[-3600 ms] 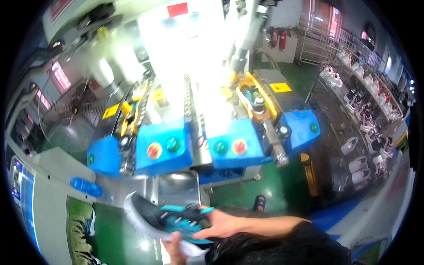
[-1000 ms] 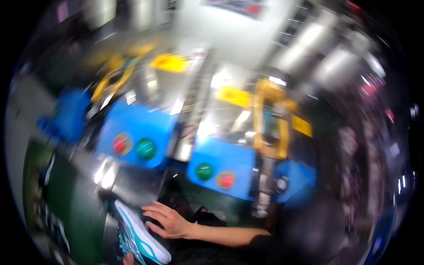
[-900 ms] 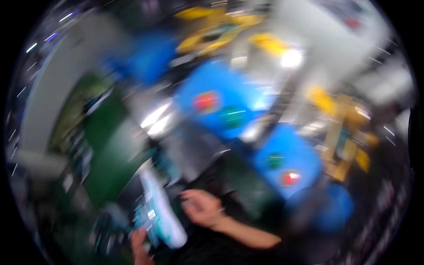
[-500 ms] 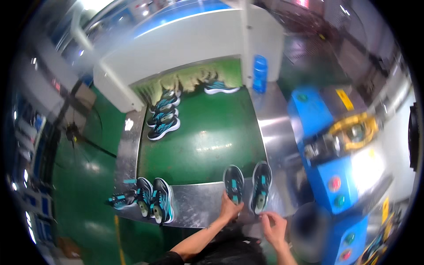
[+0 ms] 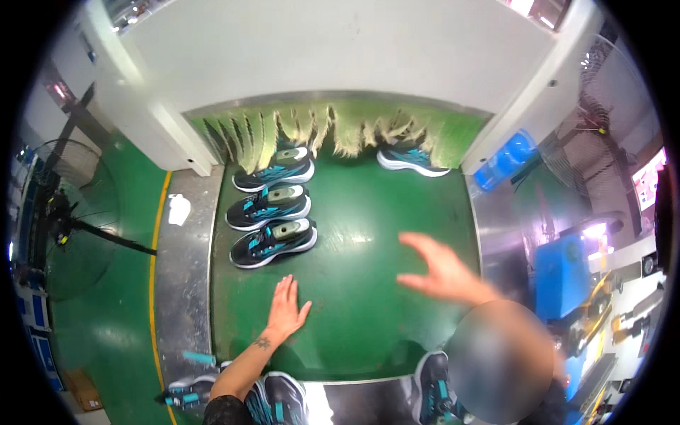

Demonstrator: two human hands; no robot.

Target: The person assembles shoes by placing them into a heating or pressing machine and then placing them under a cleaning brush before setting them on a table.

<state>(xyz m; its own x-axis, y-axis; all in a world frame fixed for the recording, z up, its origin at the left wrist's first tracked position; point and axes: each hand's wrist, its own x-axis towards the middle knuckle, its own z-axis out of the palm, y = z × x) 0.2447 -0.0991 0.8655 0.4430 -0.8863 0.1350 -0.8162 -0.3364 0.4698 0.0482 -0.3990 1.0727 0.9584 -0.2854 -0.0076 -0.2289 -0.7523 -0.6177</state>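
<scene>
My left hand (image 5: pixel 285 309) is stretched out over the green belt surface (image 5: pixel 361 304), holding nothing, just on the near side of a black-and-teal sports shoe (image 5: pixel 274 243). Two similar shoes lie beyond that one in a row; the farthest shoe (image 5: pixel 275 171) is by the fringed curtain. Farther right, my right hand (image 5: pixel 443 273) hovers above the belt with thumb and fingers apart and nothing in them. At the front edge stand a dark shoe (image 5: pixel 432 389) on the right and several on the left, including this shoe (image 5: pixel 285 400), partly behind my left forearm.
A white housing (image 5: pixel 340 49) spans the far end, with a ragged fringe curtain (image 5: pixel 347 138) below. One more shoe (image 5: pixel 411 160) sits under it. On the right metal border are a blue bottle (image 5: pixel 504 161) and a blue machine (image 5: pixel 563 276). A fan (image 5: pixel 67 219) stands left.
My left hand has let go of the shoe at the front right and moved left and forward. My right hand has also reached forward over the belt. The view has shifted toward the curtain.
</scene>
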